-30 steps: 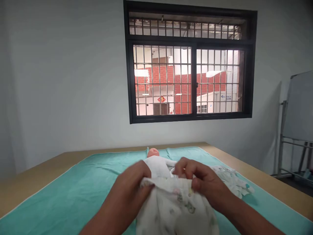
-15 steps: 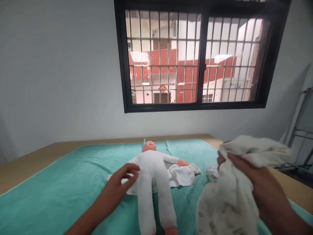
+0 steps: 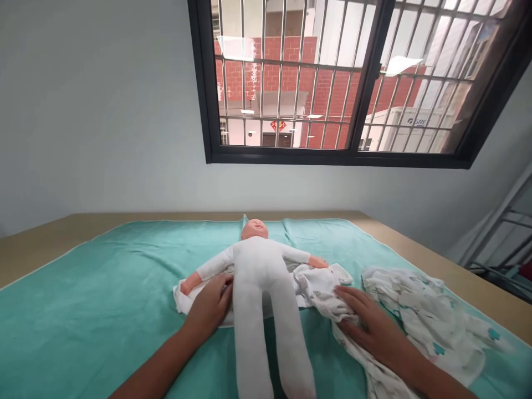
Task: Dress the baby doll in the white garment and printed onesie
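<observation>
A white cloth baby doll (image 3: 260,277) lies face up on a teal sheet (image 3: 103,299), head away from me. A white garment (image 3: 310,285) is spread under its torso. My left hand (image 3: 210,306) rests flat on that garment beside the doll's hip, fingers together and extended. On a printed white cloth (image 3: 366,354) right of the doll lies my right hand (image 3: 368,324), palm down with its fingers stretched out.
A crumpled patterned cloth pile (image 3: 432,316) lies at the right of the sheet. The sheet covers a tan table (image 3: 419,249) against a grey wall with a barred window (image 3: 332,83). A metal stand (image 3: 507,249) is at the far right.
My right hand has lowered the bunched cloth it held in the air onto the sheet and now lies flat on it. My left hand moved in to the garment by the doll's hip.
</observation>
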A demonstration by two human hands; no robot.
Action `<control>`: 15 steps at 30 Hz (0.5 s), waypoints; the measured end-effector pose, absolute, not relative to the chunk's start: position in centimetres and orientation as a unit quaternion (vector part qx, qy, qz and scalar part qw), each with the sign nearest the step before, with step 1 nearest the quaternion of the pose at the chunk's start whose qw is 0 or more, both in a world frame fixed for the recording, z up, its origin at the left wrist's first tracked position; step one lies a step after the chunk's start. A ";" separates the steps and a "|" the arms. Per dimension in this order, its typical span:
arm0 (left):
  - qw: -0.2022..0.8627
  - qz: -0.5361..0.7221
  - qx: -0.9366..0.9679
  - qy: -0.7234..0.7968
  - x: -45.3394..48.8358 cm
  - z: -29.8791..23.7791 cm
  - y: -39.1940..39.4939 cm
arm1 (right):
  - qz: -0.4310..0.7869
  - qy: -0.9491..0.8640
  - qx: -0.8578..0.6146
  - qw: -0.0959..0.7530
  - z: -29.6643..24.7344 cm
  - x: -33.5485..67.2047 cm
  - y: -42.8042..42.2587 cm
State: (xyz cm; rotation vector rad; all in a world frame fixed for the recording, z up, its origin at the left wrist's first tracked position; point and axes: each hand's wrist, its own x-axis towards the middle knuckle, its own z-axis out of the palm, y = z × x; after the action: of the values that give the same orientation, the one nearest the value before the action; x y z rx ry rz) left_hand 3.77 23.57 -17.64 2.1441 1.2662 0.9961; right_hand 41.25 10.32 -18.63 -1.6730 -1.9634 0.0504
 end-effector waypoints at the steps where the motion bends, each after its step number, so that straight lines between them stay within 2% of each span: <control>1: 0.244 0.377 0.767 0.459 3.7 -17.5 23.6 | 0.029 -0.710 -0.636 0.301 -17.8 41.0 10.5; 3: 0.294 0.416 0.726 0.462 3.8 -17.3 23.5 | 0.049 -0.665 -0.652 0.360 -16.0 40.1 12.0; 6: 0.433 0.467 0.612 0.468 4.6 -17.0 23.0 | 0.133 -0.640 -0.634 0.413 -13.3 37.9 17.5; 11: 0.685 0.472 0.403 0.382 6.7 -16.0 20.9 | 0.311 -0.618 -0.644 0.325 -11.5 33.6 29.6; 15: 0.746 0.475 0.374 0.278 7.5 -16.4 20.7 | 0.404 -0.633 -0.594 0.288 -11.4 30.9 34.1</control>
State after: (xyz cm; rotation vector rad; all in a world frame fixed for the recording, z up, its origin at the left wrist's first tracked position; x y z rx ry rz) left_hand 7.49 20.66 -16.36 0.8193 0.6092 1.0402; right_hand 30.87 34.11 -11.37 -1.5876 -1.6910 1.0784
